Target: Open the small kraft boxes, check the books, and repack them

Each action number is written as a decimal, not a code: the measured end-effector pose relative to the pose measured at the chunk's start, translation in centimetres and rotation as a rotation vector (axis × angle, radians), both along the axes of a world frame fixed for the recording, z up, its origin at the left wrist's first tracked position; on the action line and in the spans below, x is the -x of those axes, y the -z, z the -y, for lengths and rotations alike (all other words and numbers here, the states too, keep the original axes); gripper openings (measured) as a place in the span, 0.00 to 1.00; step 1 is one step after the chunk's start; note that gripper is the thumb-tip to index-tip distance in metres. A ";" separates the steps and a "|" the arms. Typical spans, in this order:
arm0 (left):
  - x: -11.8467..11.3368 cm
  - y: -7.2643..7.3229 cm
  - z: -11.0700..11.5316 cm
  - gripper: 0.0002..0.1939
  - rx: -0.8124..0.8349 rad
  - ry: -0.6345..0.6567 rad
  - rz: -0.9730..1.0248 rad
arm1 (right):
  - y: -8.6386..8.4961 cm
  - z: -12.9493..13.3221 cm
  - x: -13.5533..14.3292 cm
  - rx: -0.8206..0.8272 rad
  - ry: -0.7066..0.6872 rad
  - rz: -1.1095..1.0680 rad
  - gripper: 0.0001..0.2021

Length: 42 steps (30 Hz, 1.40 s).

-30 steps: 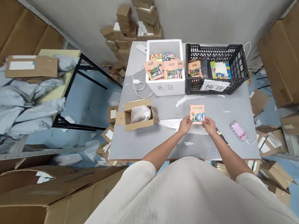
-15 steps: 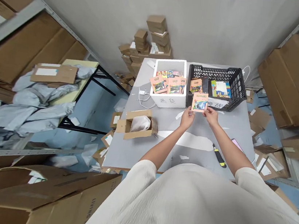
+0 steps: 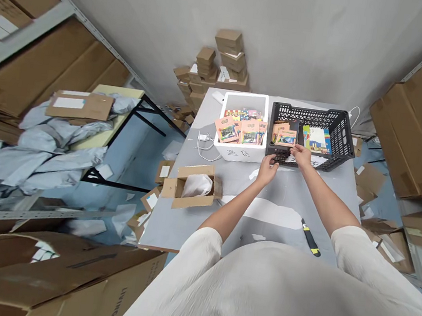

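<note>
My right hand pinches the lower right corner of a pink booklet over the front left part of the black crate. My left hand is off the booklet, fingers apart, in front of the crate's left corner. More pink booklets lie in the crate behind the held one, and a colourful booklet is on the crate's right side. To the left, the white foam box holds several pink booklets leaning on its front rim.
An open cardboard box with a white plastic-wrapped item sits on the table's left. A cutter lies at the right, and a white cable beside the foam box. Stacked cartons stand behind; shelves flank both sides.
The pink booklet has moved from in front of the crate to over its front left part. My left hand has let go of it. The view has shifted slightly.
</note>
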State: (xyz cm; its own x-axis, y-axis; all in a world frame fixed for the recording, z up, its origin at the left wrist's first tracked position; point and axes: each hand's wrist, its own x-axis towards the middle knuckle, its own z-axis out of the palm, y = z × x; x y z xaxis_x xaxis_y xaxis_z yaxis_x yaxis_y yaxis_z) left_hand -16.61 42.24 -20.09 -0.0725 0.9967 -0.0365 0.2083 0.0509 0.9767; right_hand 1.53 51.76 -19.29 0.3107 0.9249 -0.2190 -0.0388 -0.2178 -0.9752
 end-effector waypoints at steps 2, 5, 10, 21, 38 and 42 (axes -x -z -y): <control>0.2 0.1 0.1 0.23 -0.001 -0.001 -0.007 | 0.0 0.0 0.1 0.002 0.008 -0.020 0.16; 0.4 0.0 0.6 0.22 0.005 0.014 -0.018 | 0.0 1.0 0.3 0.006 -0.004 -0.022 0.10; 1.3 -0.6 2.6 0.19 0.012 0.044 -0.039 | -0.1 4.9 1.3 0.036 -0.070 0.029 0.07; 6.7 -0.4 10.9 0.20 0.012 -0.112 -0.067 | 1.2 14.3 6.3 0.147 -0.335 0.108 0.07; 28.3 0.6 22.5 0.31 0.210 -0.662 -0.262 | 2.0 23.3 23.9 0.344 -0.621 0.147 0.10; 35.3 1.9 23.0 0.40 0.356 -0.811 -0.210 | 2.2 24.4 27.6 0.386 -0.537 0.142 0.14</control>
State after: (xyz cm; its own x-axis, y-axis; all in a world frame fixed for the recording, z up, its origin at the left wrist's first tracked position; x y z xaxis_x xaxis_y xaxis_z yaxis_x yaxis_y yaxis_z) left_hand -51.88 19.21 -21.98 -0.7867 0.5690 -0.2393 0.1485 0.5508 0.8213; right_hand -26.08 27.35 -21.53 -0.1201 0.8226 -0.5558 0.2954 -0.5049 -0.8111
